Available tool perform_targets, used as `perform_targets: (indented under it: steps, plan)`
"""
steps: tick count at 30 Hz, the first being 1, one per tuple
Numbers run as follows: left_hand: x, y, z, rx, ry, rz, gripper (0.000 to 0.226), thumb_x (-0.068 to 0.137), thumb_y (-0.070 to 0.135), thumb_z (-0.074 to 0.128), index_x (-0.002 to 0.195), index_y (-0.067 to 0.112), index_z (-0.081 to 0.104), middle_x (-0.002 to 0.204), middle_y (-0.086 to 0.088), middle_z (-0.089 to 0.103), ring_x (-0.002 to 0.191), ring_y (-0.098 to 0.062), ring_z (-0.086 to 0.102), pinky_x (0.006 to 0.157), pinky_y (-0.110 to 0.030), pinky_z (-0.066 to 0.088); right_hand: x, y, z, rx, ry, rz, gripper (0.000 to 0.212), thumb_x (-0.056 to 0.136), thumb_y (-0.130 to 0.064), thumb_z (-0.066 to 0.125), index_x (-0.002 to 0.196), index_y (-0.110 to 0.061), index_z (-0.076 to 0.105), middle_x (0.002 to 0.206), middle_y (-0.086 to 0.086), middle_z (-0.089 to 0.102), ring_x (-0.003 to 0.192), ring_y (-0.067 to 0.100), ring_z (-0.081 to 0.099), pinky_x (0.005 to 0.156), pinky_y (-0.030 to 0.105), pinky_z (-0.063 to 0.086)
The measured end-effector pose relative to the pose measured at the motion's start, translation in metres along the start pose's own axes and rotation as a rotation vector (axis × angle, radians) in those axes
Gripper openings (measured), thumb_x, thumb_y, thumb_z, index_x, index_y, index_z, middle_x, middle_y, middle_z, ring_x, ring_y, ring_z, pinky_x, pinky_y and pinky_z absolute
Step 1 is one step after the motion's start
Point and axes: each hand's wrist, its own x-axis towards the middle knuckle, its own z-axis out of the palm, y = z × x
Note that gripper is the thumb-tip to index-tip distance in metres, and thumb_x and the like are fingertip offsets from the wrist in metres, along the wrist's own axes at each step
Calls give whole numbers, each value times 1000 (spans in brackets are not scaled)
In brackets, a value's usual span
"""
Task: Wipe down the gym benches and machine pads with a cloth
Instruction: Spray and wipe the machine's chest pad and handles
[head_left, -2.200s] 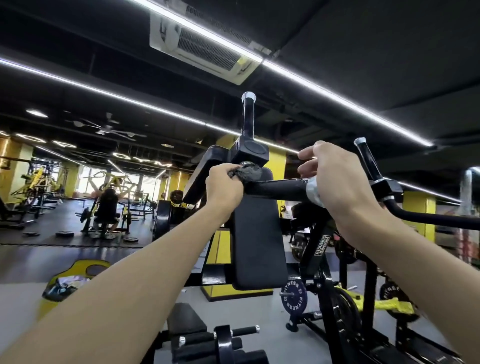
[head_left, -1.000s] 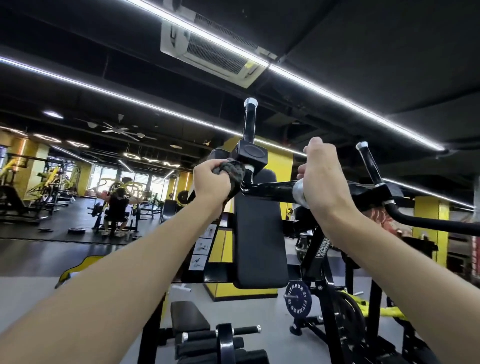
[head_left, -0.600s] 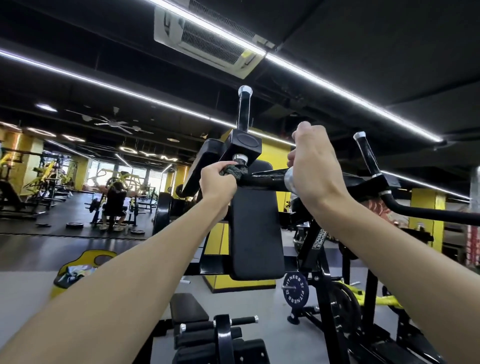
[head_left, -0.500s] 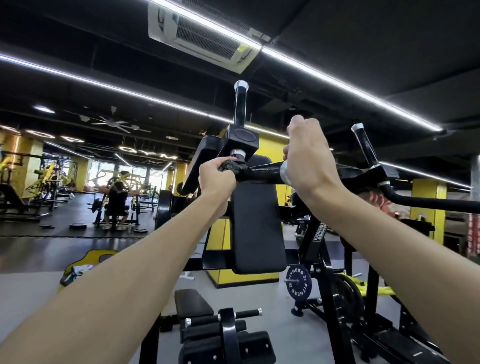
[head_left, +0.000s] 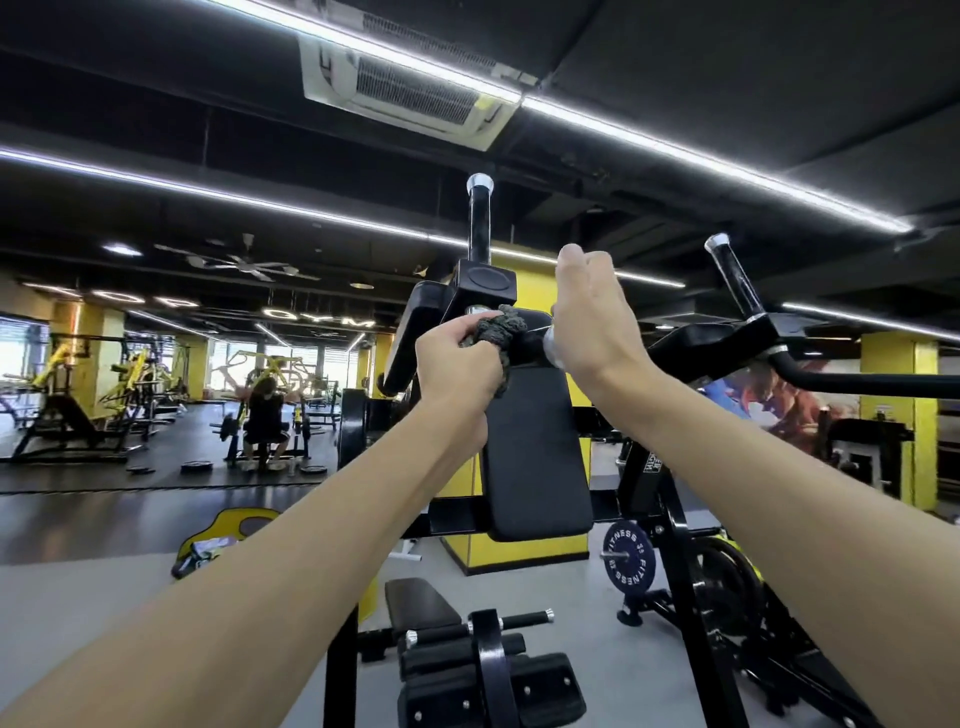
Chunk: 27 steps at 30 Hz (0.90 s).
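My left hand grips a dark grey cloth, bunched around the inner end of a black horizontal handle bar on a gym machine. My right hand is wrapped round the same bar just to the right, over its silver collar. Behind and below both hands hangs the machine's black upright chest pad. A black vertical handle rises above the cloth, and a second tilted handle stands to the right.
A black seat pad and foam rollers lie below the chest pad. A blue weight plate hangs on the frame at right. A person sits at a far machine on the left, and a yellow object lies on the grey floor.
My left hand has slid the cloth back and forth along the inner end of the bar and now bunches it higher beside the joint. My right hand kept its grip.
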Motion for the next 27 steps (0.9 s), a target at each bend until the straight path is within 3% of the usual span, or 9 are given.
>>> perform_targets:
  steps: [4, 7, 10, 14, 16, 18, 23, 25, 27]
  plan:
    - [-23, 22, -4, 19, -126, 63, 51, 90, -15, 48, 76, 27, 73, 83, -2, 73, 81, -21, 67, 71, -34, 55, 4, -7, -9, 2, -153, 86, 31, 105, -37, 28, 102, -15, 50, 73, -3, 49, 63, 12, 48, 55, 13, 42]
    - [-16, 43, -4, 36, -159, 184, 34, 94, -9, 52, 100, 19, 70, 107, -13, 72, 101, -28, 70, 85, -40, 60, 11, -3, -23, 183, -375, 6, 27, 104, -40, 36, 101, -24, 57, 96, -8, 63, 92, 11, 60, 84, 24, 47]
    - [-1, 63, 12, 98, -227, 114, 23, 96, -4, 54, 119, -7, 56, 116, -25, 65, 102, -34, 68, 93, -49, 56, 22, 2, -32, 311, -421, -87, 30, 101, -40, 48, 129, -30, 46, 121, -6, 62, 110, 8, 61, 96, 25, 49]
    - [3, 91, 20, 94, -433, -123, 30, 93, 8, 46, 115, -7, 62, 106, -21, 63, 85, -27, 65, 78, -37, 59, 42, 18, -30, 466, -363, -94, 15, 102, -25, 49, 115, -19, 52, 104, 6, 62, 90, 15, 62, 79, 34, 54]
    - [5, 95, 21, 208, -357, -132, 41, 88, 18, 40, 113, -3, 66, 110, -15, 67, 91, -29, 65, 89, -47, 56, 58, 37, -27, 524, -299, 15, 12, 103, -17, 49, 110, -12, 57, 102, 12, 65, 84, 17, 66, 66, 33, 57]
    - [2, 92, 33, 569, -213, 49, 39, 91, 21, 39, 100, 5, 73, 104, -4, 72, 89, -26, 65, 88, -45, 56, 74, 62, -20, 531, -215, 139, 11, 101, -10, 50, 106, -8, 59, 103, 17, 66, 87, 26, 67, 61, 35, 57]
    - [-3, 65, 69, 850, -62, 295, 35, 90, 24, 44, 95, -5, 63, 76, -1, 59, 66, -18, 51, 63, -28, 40, 107, 108, 11, 262, 49, 132, 14, 95, -10, 55, 100, -21, 47, 103, 9, 58, 88, 26, 59, 70, 42, 57]
    - [-3, 58, 70, 1013, -10, 307, 25, 97, 23, 40, 93, 9, 60, 83, 1, 57, 69, -14, 51, 60, -27, 39, 114, 113, 28, 220, 56, 72, 10, 95, -13, 55, 96, -21, 50, 106, 11, 57, 80, 20, 54, 65, 27, 45]
    - [-5, 55, 70, 1117, 59, 328, 17, 96, 27, 37, 89, 21, 51, 92, -1, 56, 84, -22, 55, 77, -41, 48, 120, 115, 46, 200, -121, 69, 5, 96, -22, 54, 93, -18, 56, 119, 15, 54, 77, 16, 50, 64, 22, 40]
